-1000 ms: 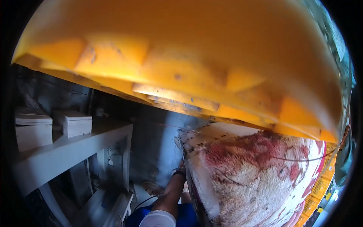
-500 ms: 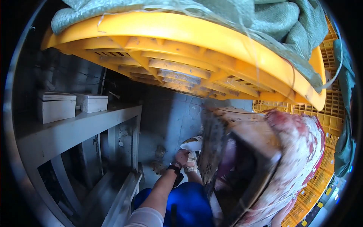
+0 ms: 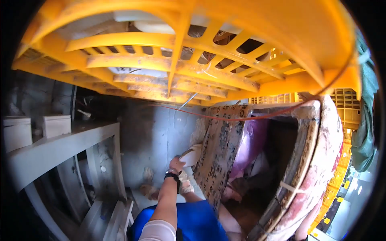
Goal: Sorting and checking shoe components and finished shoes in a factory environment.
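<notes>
A large tape-wrapped box (image 3: pixel 219 154) lies on its side, its open mouth facing me, with purple plastic (image 3: pixel 248 148) inside. My left hand (image 3: pixel 177 164), a black band on its wrist, is low by the box's left side. Its fingers are closed beside a white and tan flat piece (image 3: pixel 191 154); what it grips is partly hidden. My right hand (image 3: pixel 309 220) is against the outside of the wrapped right wall (image 3: pixel 321 168), its fingers hidden. A reddish cord (image 3: pixel 237 119) hangs across the box's upper edge.
A big yellow plastic crate (image 3: pixel 221 86) overhangs the box. More yellow crates (image 3: pixel 346 106) stand at right, beside green sheeting (image 3: pixel 364 144). At left is a grey metal frame (image 3: pixel 80 140) bearing white boxes (image 3: pixel 57 125). My sandalled feet (image 3: pixel 185 182) are below on the grey floor (image 3: pixel 155 132).
My view has shifted, showing more of the crate's underside and further into the box's mouth. My left hand now appears further left, still closed low beside the box.
</notes>
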### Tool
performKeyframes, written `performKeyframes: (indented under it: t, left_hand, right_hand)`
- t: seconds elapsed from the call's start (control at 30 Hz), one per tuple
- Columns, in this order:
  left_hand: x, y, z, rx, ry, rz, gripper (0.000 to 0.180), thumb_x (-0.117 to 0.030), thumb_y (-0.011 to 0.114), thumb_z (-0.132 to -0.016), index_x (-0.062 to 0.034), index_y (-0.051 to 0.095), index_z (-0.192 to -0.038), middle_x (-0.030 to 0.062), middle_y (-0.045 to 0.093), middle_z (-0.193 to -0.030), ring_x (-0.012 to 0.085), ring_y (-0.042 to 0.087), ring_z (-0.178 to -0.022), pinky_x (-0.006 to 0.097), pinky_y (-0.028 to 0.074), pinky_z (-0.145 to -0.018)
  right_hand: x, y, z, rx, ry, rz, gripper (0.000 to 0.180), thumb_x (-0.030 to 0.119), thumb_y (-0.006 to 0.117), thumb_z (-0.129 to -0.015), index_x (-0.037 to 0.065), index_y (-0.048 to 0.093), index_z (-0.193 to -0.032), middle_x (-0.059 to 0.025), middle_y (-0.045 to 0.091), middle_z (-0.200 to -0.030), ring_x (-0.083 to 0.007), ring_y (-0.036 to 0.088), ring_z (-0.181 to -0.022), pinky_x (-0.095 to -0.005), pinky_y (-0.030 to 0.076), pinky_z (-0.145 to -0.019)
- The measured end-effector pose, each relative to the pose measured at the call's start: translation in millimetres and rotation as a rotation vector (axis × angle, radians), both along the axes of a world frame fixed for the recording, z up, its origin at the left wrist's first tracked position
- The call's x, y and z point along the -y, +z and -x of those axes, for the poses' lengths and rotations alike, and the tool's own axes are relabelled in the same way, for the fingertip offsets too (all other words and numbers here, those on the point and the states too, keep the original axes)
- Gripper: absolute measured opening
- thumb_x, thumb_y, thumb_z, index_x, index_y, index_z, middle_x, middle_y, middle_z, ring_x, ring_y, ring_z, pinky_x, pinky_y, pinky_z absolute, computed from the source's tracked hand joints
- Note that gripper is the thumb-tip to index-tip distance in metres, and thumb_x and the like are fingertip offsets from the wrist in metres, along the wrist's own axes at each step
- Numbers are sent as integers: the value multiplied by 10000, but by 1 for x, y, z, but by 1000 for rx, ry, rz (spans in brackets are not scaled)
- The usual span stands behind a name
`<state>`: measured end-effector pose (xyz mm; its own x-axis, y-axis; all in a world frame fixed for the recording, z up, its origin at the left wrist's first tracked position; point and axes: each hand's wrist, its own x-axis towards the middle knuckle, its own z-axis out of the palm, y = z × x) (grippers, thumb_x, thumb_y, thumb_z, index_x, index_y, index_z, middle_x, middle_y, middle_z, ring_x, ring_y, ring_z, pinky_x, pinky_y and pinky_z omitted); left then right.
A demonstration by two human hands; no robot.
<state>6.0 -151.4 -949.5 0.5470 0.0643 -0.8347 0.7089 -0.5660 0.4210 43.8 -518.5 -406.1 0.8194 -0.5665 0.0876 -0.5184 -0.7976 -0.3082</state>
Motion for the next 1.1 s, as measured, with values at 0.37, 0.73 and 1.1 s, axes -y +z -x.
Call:
performKeyframes:
  t: [0.37,0.73,1.1]
  left_hand:
    - [-32,353,43,276,415,-233,439,-442,557,-833,-12,644,-827,247,630,-797,434,607,-801,511,479,-711]
    - [-163,758,109,862,-58,-186,285,-334,559,-869,-63,617,-802,146,593,-791,344,590,-745,420,477,-641]
    - [-208,974,315,1263,554,-833,207,-133,667,-810,-55,601,-989,93,613,-916,259,617,-795,328,498,-681]
  right_hand:
    - [-26,-13,-35,29,159,-25,452,284,418,-969,-64,418,-1257,-288,544,-1150,-401,543,-1034,-399,411,-908]
    - [-181,130,-74,-555,1051,-561,336,201,579,-852,31,581,-1141,-116,649,-1006,-225,602,-912,-337,474,-840]
    - [-472,357,18,-1457,2044,-1148,613,238,611,-884,-42,355,-1364,-102,464,-1318,-198,436,-1201,-346,346,-1006]
